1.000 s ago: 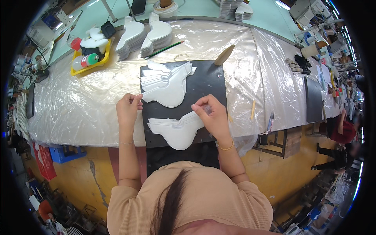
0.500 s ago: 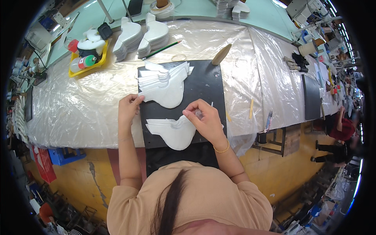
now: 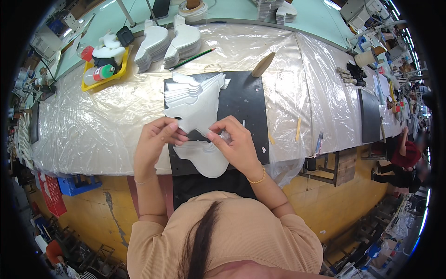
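My left hand point(image 3: 159, 136) pinches the left edge of a white shaped fabric piece point(image 3: 199, 120) between thumb and fingers. On its right corner, the thumb and forefinger of my right hand point(image 3: 236, 145) are closed. A small greyish thing, too hidden to name, shows inside that right hand. The piece is lifted at its near end over a black board point(image 3: 239, 100). Beyond it lies a fanned row of similar white pieces point(image 3: 180, 94). Closer to me, a small pile of white pieces point(image 3: 206, 162) rests on the board, partly covered by my right hand.
A wooden pointed tool point(image 3: 263, 64) stands at the board's far right corner. Two stacks of white pieces point(image 3: 182, 39), a green pencil point(image 3: 193, 59) and a yellow tray point(image 3: 106, 79) with bottles lie farther off. Clear plastic sheeting point(image 3: 93, 125) covers the table. Another person point(image 3: 405, 151) is at far right.
The near end of the top white piece has been lifted off the fanned row toward me. My right hand has moved from the near pile to that piece; my left has come rightward.
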Motion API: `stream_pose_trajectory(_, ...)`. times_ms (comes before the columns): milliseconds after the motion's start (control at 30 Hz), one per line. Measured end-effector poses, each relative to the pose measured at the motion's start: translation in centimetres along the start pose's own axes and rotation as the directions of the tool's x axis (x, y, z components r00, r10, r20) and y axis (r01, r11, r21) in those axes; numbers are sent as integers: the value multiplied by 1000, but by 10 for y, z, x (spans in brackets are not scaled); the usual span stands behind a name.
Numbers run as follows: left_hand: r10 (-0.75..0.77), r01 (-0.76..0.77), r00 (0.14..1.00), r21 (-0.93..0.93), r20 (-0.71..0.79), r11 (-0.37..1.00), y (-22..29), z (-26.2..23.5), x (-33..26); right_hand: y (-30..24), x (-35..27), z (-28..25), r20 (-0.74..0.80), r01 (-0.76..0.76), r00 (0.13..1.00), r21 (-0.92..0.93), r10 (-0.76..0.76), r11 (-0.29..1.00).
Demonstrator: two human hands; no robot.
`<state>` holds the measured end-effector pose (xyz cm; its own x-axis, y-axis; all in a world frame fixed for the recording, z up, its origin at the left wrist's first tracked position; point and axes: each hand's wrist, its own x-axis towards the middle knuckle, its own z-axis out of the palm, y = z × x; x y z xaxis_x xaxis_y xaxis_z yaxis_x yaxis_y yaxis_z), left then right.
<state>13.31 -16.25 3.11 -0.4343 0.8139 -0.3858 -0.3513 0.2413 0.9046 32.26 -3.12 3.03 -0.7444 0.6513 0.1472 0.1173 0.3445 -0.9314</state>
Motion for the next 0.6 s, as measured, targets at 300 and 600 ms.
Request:
stream_pose_trajectory(300,23,40,969,-248,246,968,-8,32,-4,-7,-3,5,-6,52,999,62,-51,997)
stream_pose_trajectory(600,146,-139,953,-45,267,989,-5,50,-13,-2,-8,2,-12,66,998,116,-65,991)
